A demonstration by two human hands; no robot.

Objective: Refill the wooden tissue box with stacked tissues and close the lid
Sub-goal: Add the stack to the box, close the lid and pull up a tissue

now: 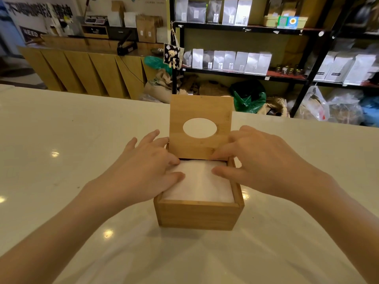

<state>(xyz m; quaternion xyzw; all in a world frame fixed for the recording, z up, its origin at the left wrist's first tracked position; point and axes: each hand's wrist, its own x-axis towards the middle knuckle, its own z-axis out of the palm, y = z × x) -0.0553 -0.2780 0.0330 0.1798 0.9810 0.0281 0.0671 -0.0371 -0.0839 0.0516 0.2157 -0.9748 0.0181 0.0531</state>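
A square wooden tissue box stands on the white table in front of me. Its hinged lid, with an oval hole in it, stands upright at the far side. A stack of white tissues fills the box almost to the rim. My left hand lies over the box's left edge, fingers spread, thumb and fingertips pressing on the tissues. My right hand rests over the right edge, its thumb on the tissues and its fingertips against the bottom of the lid.
The table's far edge runs just behind the box. Beyond it stand black metal shelves with silver and white bags, sacks and plastic bags on the floor, and a wooden counter at the left.
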